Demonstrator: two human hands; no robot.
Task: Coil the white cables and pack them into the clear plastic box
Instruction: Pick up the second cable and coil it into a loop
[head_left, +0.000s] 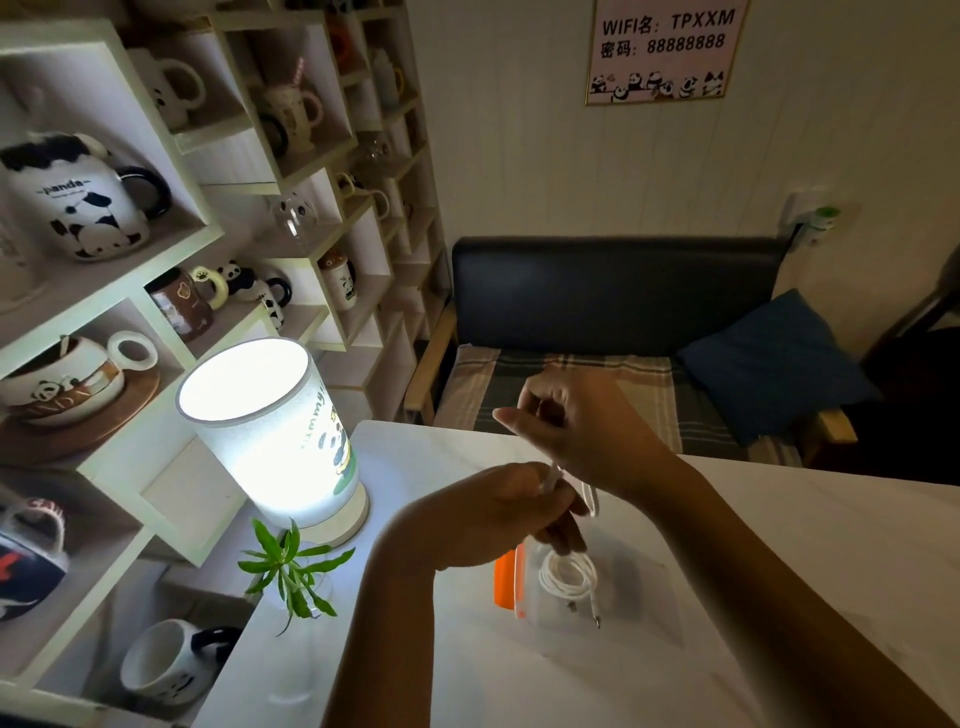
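Both forearms are bare, sleeveless, with nothing worn on either hand (498, 512).

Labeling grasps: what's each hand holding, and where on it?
Both hold one white cable above the clear plastic box. Left hand has its grip on a stiff end piece; right hand pinches the cord higher up.

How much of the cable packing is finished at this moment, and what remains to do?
Done: one coiled white cable already lies in the clear plastic box. In hand: the left hand and right hand both hold a second white cable above the box, not fully coiled. Left: finish that coil and put it in. No other loose cables show on the table.
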